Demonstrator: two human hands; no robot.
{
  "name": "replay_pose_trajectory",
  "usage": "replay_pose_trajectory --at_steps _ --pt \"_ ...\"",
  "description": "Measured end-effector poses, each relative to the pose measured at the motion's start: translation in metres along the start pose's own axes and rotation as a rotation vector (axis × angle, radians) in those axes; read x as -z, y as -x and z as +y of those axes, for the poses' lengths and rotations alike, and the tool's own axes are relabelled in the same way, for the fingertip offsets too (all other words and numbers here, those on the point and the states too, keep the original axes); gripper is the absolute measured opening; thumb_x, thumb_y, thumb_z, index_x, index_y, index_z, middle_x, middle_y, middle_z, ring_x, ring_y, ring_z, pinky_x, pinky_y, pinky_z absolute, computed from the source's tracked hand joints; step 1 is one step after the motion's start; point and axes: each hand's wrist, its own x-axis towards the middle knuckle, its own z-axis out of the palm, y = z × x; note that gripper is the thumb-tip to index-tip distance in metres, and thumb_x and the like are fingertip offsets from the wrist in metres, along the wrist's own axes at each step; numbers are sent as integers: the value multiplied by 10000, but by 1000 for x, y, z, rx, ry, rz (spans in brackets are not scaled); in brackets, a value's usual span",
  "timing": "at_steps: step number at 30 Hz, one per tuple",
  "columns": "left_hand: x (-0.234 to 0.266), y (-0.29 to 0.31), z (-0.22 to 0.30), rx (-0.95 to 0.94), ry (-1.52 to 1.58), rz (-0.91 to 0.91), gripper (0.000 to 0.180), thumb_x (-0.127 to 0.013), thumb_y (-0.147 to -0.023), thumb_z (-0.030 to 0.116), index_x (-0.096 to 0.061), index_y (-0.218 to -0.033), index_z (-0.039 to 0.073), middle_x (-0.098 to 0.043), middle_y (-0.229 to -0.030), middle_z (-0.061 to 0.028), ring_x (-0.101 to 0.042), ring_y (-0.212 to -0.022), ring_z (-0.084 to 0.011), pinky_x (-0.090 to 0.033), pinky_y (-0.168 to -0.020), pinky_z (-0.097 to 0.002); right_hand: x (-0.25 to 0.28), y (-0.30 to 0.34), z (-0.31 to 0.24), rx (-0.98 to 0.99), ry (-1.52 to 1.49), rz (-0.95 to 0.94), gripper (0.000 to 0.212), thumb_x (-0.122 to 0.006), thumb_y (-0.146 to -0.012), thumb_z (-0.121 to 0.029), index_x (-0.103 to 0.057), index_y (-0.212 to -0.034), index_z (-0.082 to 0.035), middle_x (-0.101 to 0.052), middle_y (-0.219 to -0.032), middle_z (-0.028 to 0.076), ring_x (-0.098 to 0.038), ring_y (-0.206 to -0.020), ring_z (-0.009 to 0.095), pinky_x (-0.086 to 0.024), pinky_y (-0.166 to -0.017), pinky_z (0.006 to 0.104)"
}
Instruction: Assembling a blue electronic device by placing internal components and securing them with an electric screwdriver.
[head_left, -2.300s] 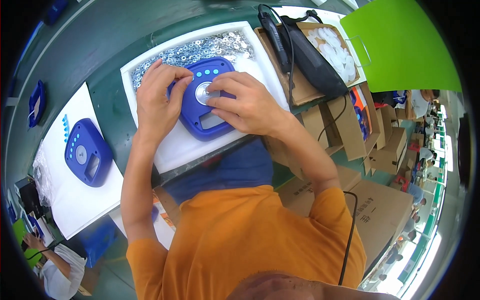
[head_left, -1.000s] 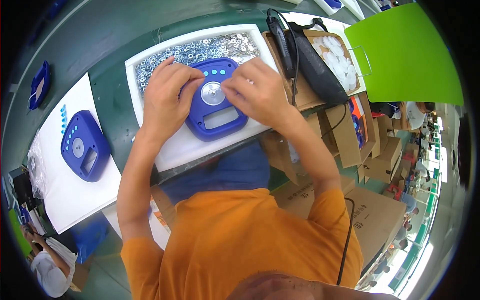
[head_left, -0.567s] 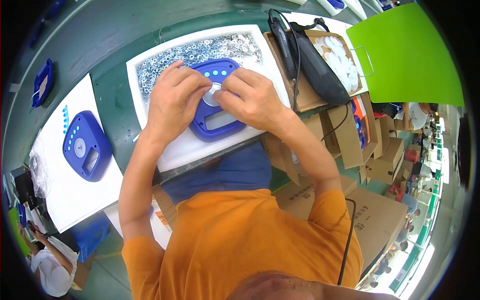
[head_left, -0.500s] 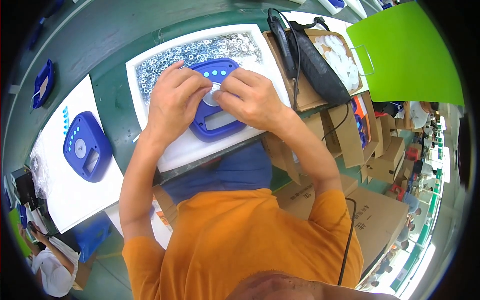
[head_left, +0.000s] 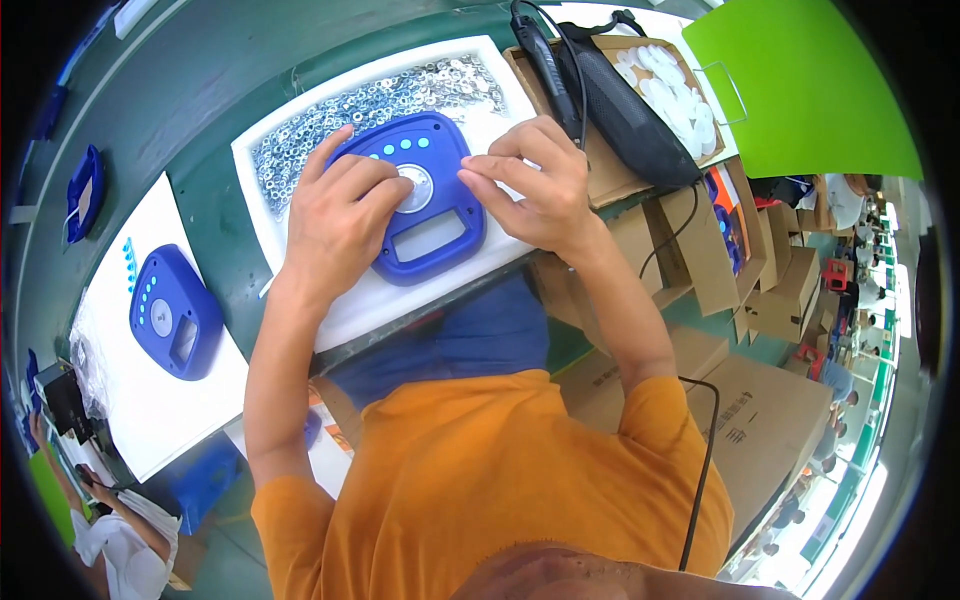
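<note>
A blue plastic housing (head_left: 437,207) lies on a white foam tray (head_left: 345,322), in front of many small metal nuts or washers (head_left: 330,112). The housing has a pale round disc (head_left: 419,187), a row of light-blue dots and a rectangular window. My left hand (head_left: 340,218) rests over its left side, thumb and index finger closed together at the disc; whatever they hold is hidden. Just off the housing's right edge, my right hand (head_left: 538,188) makes a pinch in the air. Anything between those fingertips is too small to make out.
A similar blue housing (head_left: 200,330) sits on a white sheet (head_left: 150,425) at left. Back right, a black corded tool (head_left: 545,72) and black mesh pouch (head_left: 640,120) lie beside white discs (head_left: 672,95) in a cardboard tray. A green panel (head_left: 800,100) and cardboard boxes (head_left: 755,430) stand at right.
My right hand has drawn away from the disc to the right, beyond the housing's edge. My left hand stays at the disc, which now shows more fully.
</note>
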Motion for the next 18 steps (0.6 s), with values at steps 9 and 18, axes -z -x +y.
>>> replay_pose_trajectory --at_steps 9,18 --pt "16 -6 4 -51 -18 -45 139 -826 -830 28 -828 -939 114 -759 -962 -17 -750 -938 -228 -501 -1272 -571 1 5 -6 -36 -35 -18 150 -965 -814 -109 -869 -929 -102 -731 -883 16 -695 -822 232 -575 -669 358" --pt "22 -2 -8 72 70 -74 233 -751 -770 4 -855 -955 100 -756 -1055 -77 -735 -1042 -308 -472 -1290 -609 -6 10 -47 -89 -100 -252 384 -920 -868 -270 -830 -1185 -72 -811 -1189 68 -736 -969 263 -635 -830 381"
